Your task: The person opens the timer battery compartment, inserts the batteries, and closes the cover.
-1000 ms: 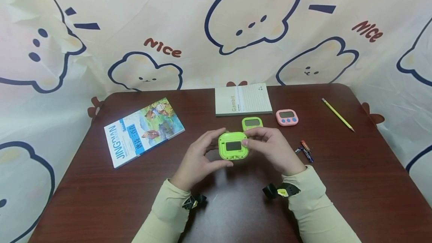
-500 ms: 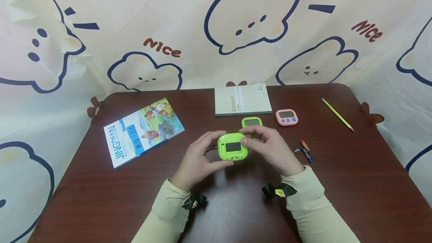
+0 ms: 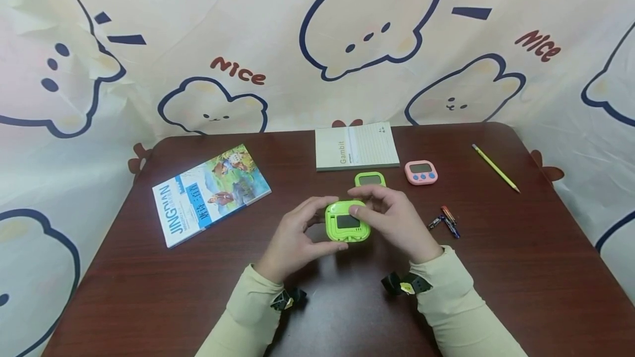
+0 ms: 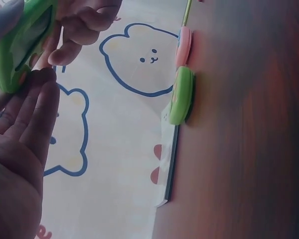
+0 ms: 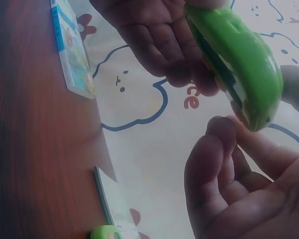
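A bright green digital timer (image 3: 348,221) is held up over the table between both hands, a dark rectangle on the side toward me. My left hand (image 3: 295,238) grips it by its edges, thumb underneath and fingers along the top left. At the upper right corner, the right hand (image 3: 397,222) pinches it, thumb on the near side and fingers behind. In the right wrist view the timer (image 5: 251,64) is seen edge-on, with orange bits on its far side. A second green timer (image 3: 369,179) lies just behind the hands, partly covered by the right fingers.
A pink timer (image 3: 421,172) and a notepad (image 3: 357,146) lie at the back. Several small batteries (image 3: 446,222) are right of the right hand. A pencil (image 3: 496,168) lies far right, a colourful book (image 3: 211,195) on the left. A patterned cloth (image 3: 292,43) hangs behind the table.
The held timer and both hands have shifted slightly toward me, and the timer a little to the right. The right thumb lies higher along its near side.
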`<state>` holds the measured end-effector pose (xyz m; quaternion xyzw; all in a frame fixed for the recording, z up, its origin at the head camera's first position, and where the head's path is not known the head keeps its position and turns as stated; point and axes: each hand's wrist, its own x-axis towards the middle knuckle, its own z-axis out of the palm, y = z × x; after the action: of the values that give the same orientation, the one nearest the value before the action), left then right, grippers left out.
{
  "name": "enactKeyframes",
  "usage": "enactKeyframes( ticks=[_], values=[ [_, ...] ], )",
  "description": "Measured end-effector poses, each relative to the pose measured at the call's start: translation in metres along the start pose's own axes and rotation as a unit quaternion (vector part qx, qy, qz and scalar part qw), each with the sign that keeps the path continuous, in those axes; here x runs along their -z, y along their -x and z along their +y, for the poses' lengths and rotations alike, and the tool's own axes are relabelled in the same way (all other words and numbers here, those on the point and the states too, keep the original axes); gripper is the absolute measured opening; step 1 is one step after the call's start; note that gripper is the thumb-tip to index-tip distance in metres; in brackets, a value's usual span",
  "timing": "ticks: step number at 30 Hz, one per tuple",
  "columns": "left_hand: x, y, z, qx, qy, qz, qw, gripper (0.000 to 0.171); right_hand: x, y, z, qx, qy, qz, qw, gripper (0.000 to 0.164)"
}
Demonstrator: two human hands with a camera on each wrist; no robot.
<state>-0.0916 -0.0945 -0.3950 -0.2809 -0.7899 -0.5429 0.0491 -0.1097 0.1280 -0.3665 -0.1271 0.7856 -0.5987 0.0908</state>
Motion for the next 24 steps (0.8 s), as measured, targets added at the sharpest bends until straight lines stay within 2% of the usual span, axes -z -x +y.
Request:
enactKeyframes(
  ticks=[4,9,15,24],
  values=[
    [-0.0025,0.0002,-0.0001,-0.015,0.009,0.005,0.9998,0.07,-0.0025,-0.0009,0.0015,0.011,-0.013,-0.01,1.0,0.027],
    [-0.0044,0.0007,0.0004,-0.027,0.013,0.014,0.9994,0.07,-0.0067,-0.002,0.0023,0.022,-0.022,-0.001,1.0,0.021],
    [-0.0051,0.001,0.0001,-0.034,0.004,0.017,0.9993,0.07,-0.0086,-0.0024,0.0038,0.026,-0.005,0.026,0.999,0.016],
    [-0.0062,0.0018,-0.0015,-0.036,0.002,0.014,0.9993,0.069,-0.0083,-0.0033,0.005,0.013,0.024,0.027,0.999,0.017]
  ],
)
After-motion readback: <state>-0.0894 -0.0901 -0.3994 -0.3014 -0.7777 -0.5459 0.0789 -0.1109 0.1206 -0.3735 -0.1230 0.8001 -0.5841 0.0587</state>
